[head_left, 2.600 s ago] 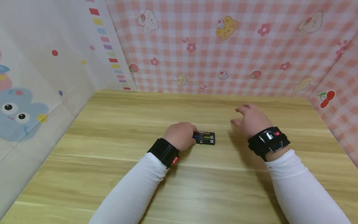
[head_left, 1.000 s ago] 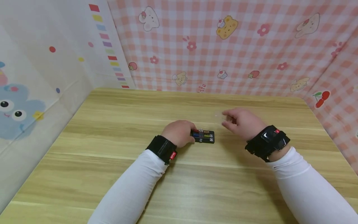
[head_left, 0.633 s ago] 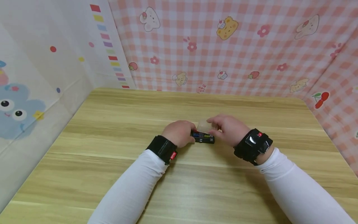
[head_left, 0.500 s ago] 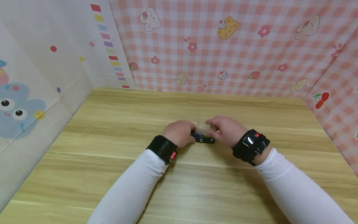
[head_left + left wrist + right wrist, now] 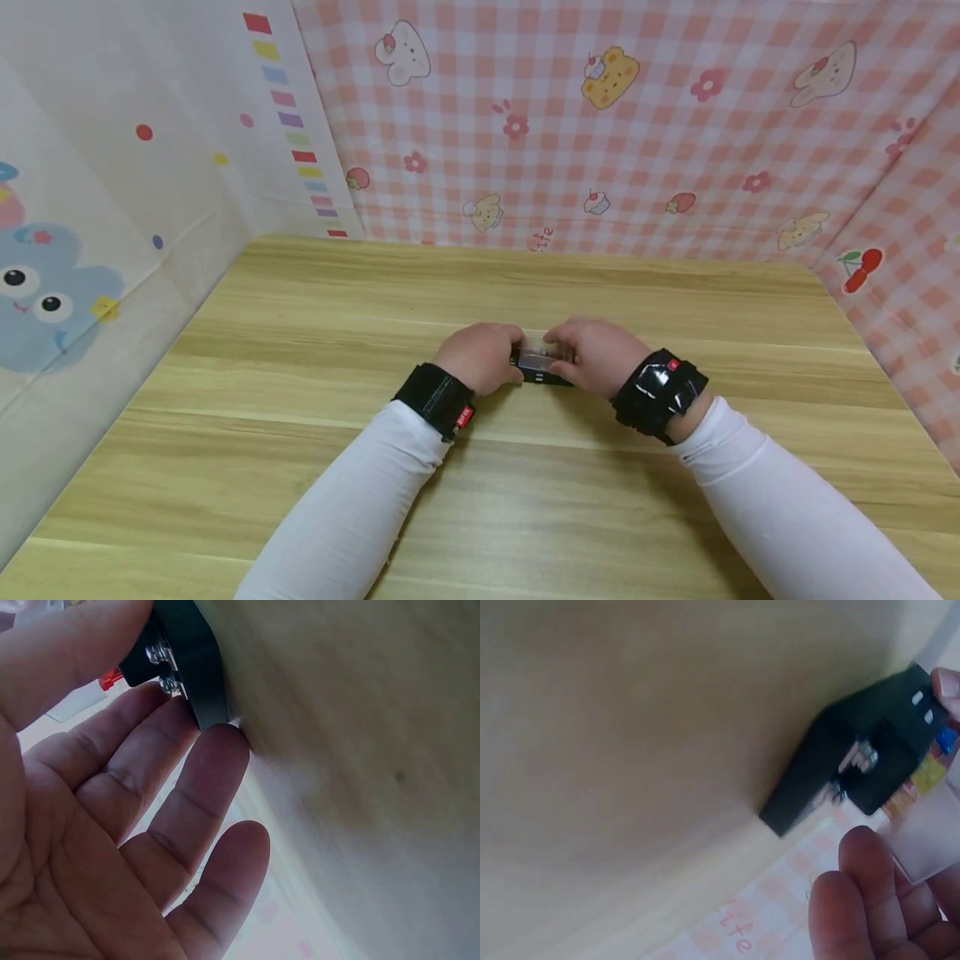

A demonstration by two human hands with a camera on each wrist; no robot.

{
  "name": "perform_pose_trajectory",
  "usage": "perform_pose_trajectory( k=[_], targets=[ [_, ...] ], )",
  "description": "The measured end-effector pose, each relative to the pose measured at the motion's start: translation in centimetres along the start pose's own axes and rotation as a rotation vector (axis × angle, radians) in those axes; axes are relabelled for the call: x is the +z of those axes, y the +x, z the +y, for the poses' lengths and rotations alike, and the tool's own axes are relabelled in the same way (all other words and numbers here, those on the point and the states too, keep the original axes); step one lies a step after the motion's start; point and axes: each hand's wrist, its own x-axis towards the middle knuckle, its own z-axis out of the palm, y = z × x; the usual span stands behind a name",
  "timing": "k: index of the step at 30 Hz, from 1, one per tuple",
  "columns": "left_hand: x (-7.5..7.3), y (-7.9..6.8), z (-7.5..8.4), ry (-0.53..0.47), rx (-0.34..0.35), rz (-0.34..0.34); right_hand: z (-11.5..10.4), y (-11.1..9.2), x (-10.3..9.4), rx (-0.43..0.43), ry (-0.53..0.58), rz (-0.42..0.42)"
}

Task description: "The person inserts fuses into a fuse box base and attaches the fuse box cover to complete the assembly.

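In the head view, a small black fuse box (image 5: pixel 551 380) lies at mid-table. My left hand (image 5: pixel 478 358) grips its left end between thumb and fingers. A clear plastic cover (image 5: pixel 537 360) is pinched in my right hand (image 5: pixel 602 357), over the fuse box. The right wrist view has the cover (image 5: pixel 930 832) close to the coloured fuses (image 5: pixel 928 776), at a tilt; whether it touches the black base (image 5: pixel 817 765) cannot be told. Metal screw terminals (image 5: pixel 161 656) show on the box's end in the left wrist view, beside a red piece (image 5: pixel 111 678).
The wooden tabletop (image 5: pixel 487 500) stretches around both hands. Behind it hangs a pink checked cloth (image 5: pixel 465 100) with cartoon prints; a white printed cloth (image 5: pixel 187 192) is on the left. Black straps (image 5: pixel 660 396) circle both wrists.
My right hand has moved left and down, bringing the clear cover from the right of the fuse box to over it. The left hand has kept its grip, with little movement.
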Motion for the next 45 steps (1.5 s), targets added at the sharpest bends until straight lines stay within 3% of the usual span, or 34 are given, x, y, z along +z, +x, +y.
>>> perform_pose_trajectory(
  k=[19,45],
  targets=[
    [0.03,-0.01,0.14,0.012,0.015,0.007,-0.49,0.46,0.62,-0.006,-0.031,-0.059],
    [0.03,-0.01,0.23,0.013,0.017,-0.011,-0.8,0.48,0.88,0.034,-0.065,-0.066]
  ],
)
